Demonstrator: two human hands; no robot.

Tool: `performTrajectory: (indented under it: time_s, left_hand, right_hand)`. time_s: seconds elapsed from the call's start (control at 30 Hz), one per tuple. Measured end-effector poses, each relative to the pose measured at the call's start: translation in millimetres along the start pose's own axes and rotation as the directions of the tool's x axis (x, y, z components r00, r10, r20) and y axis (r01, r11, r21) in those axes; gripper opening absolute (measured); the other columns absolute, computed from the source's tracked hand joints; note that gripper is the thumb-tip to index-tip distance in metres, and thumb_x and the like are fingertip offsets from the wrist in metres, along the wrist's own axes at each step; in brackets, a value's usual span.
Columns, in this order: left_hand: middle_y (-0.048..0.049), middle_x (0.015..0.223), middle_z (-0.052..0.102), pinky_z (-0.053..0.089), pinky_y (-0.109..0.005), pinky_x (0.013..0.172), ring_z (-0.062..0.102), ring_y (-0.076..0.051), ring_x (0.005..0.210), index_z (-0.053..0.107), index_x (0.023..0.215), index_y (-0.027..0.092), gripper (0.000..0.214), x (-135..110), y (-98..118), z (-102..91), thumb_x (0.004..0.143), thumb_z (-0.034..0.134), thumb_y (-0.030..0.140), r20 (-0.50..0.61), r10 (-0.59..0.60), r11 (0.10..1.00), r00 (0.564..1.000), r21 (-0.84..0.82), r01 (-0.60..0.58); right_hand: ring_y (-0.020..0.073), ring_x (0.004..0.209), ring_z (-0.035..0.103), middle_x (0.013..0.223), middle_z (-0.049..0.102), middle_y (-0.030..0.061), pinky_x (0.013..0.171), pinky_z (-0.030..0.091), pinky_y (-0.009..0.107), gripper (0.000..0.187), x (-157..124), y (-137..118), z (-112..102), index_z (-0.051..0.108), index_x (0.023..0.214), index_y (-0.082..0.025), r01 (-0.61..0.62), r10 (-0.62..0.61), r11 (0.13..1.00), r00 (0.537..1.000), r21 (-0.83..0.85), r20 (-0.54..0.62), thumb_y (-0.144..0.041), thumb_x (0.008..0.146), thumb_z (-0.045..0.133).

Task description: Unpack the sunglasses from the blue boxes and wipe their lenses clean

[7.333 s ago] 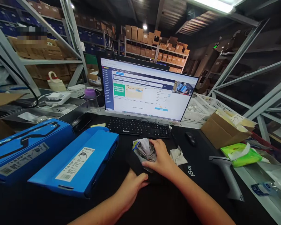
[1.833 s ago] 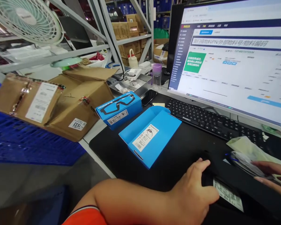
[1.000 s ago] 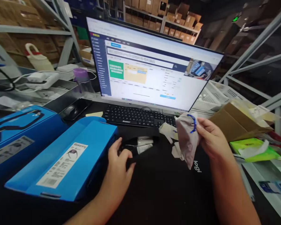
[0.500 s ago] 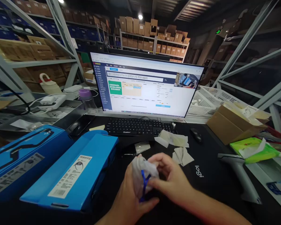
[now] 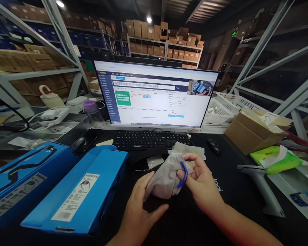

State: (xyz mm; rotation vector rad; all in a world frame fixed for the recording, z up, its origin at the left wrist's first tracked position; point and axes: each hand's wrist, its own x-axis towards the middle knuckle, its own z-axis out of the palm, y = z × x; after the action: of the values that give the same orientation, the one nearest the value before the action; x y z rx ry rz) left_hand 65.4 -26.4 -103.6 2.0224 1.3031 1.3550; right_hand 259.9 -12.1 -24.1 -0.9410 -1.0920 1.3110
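Observation:
A grey drawstring pouch (image 5: 164,177) with a blue cord (image 5: 184,174) is held up over the dark desk mat in the head view. It looks rounded and filled, but its contents are hidden. My right hand (image 5: 201,181) pinches the gathered neck by the cord between thumb and fingers. At the pouch's left side, my left hand (image 5: 141,205) rests its fingers along the cloth, with the thumb spread away. Just behind lie a small clear plastic bag (image 5: 155,161) and a pale crumpled wrapper (image 5: 192,150).
Two blue boxes, a flat one (image 5: 77,191) and another (image 5: 23,181), lie at left. Behind are a keyboard (image 5: 141,139) and a monitor (image 5: 154,99). At right sit a mouse (image 5: 214,146), a barcode scanner (image 5: 263,188), a cardboard box (image 5: 246,135) and a green packet (image 5: 274,159).
The pouch has swung to the right and stretched out, its neck now facing right. My left hand's thumb has come off it. My right hand has shifted right and up with the neck.

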Motion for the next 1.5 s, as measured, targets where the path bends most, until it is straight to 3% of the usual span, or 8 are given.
performTrajectory:
  time_s: [0.13, 0.27, 0.4, 0.47, 0.73, 0.87, 1.07, 1.5]
  left_hand:
    - [-0.0061, 0.111, 0.073, 0.058, -0.03, 0.086, 0.07, -0.022, 0.101, 0.07, 0.115, 0.026, 0.025, 3, 4, -7.5, 0.091, 0.063, 0.028, 0.043, 0.039, 0.993, 0.998, -0.112, -0.034]
    - [-0.0072, 0.101, 0.075, 0.058, -0.029, 0.078, 0.07, -0.023, 0.093, 0.077, 0.103, 0.023, 0.028, 5, 2, -15.2, 0.095, 0.055, 0.038, 0.059, -0.146, 0.957, 0.988, -0.246, 0.156]
    - [-0.0086, 0.104, 0.075, 0.054, -0.038, 0.094, 0.068, -0.027, 0.102, 0.074, 0.11, 0.019, 0.045, 16, -8, -19.4, 0.089, 0.059, 0.056, 0.085, -0.463, 0.781, 0.882, -0.432, 0.451]
    - [-0.0085, 0.106, 0.074, 0.052, -0.039, 0.095, 0.067, -0.027, 0.104, 0.072, 0.113, 0.018, 0.05, 22, -10, -20.7, 0.087, 0.061, 0.059, 0.19, -0.526, 0.656, 0.829, -0.53, 0.538]
    - [-0.0082, 0.101, 0.075, 0.055, -0.033, 0.08, 0.069, -0.026, 0.093, 0.072, 0.104, 0.019, 0.053, 29, -6, -21.9, 0.076, 0.07, 0.063, 0.356, -0.593, 0.511, 0.722, -0.527, 0.679]
    - [-0.0072, 0.101, 0.075, 0.054, -0.032, 0.08, 0.069, -0.025, 0.091, 0.069, 0.108, 0.018, 0.047, 29, -6, -22.4, 0.086, 0.061, 0.058, 0.238, -0.561, 0.64, 0.793, -0.483, 0.597]
    - [-0.0073, 0.099, 0.075, 0.055, -0.032, 0.081, 0.067, -0.027, 0.096, 0.072, 0.104, 0.019, 0.047, 23, 4, -27.6, 0.093, 0.046, 0.056, -0.135, -0.406, 0.912, 0.904, -0.118, 0.392]
    - [-0.0034, 0.089, 0.071, 0.049, -0.028, 0.078, 0.065, -0.02, 0.086, 0.071, 0.096, 0.021, 0.031, 10, 18, -19.3, 0.097, 0.048, 0.042, -0.009, -0.274, 0.908, 0.962, -0.333, 0.255]
  right_hand:
    - [0.0115, 0.063, 0.059, 0.072, 0.063, -0.0028, 0.061, 0.051, 0.024, 0.04, 7, -3, -8, 0.067, 0.099, -0.023, -0.105, 0.104, 0.994, 0.994, 0.013, 0.042, -0.048, 0.072, 0.083]
    - [0.0149, 0.061, 0.067, 0.069, 0.066, 0.0008, 0.063, 0.054, 0.028, 0.048, 8, -11, -21, 0.067, 0.104, -0.019, -0.18, 0.199, 0.978, 0.952, -0.103, 0.232, -0.063, 0.087, 0.062]
    - [0.0125, 0.05, 0.061, 0.07, 0.064, -0.0025, 0.05, 0.044, 0.022, 0.063, 8, -21, -36, 0.038, 0.148, -0.027, -0.156, 0.317, 0.914, 0.849, -0.374, 0.423, -0.054, 0.094, 0.057]
    - [0.0116, 0.051, 0.054, 0.069, 0.059, -0.0047, 0.048, 0.039, 0.022, 0.069, 10, -21, -40, 0.037, 0.15, -0.028, -0.046, 0.285, 0.849, 0.879, -0.527, 0.382, -0.043, 0.089, 0.067]
    - [0.0147, 0.066, 0.054, 0.074, 0.062, -0.003, 0.06, 0.038, 0.025, 0.022, 25, 1, -27, 0.068, 0.088, -0.02, 0.148, 0.08, 0.738, 0.95, -0.658, 0.303, -0.015, 0.068, 0.076]
    - [0.0135, 0.064, 0.051, 0.067, 0.056, -0.0043, 0.06, 0.039, 0.024, 0.018, 27, 0, -26, 0.063, 0.071, -0.018, 0.019, 0.17, 0.861, 0.931, -0.508, 0.323, -0.022, 0.067, 0.079]
    - [0.0139, 0.069, 0.052, 0.081, 0.06, 0.0, 0.061, 0.042, 0.025, 0.009, 29, -22, -41, 0.066, 0.079, -0.019, 0.129, -0.043, 0.888, 0.979, -0.442, 0.199, -0.021, 0.072, 0.071]
    - [0.0174, 0.062, 0.063, 0.074, 0.07, 0.0036, 0.055, 0.05, 0.025, 0.026, 18, -57, -77, 0.069, 0.08, -0.02, 0.007, 0.01, 0.932, 0.999, -0.362, 0.045, -0.029, 0.062, 0.086]
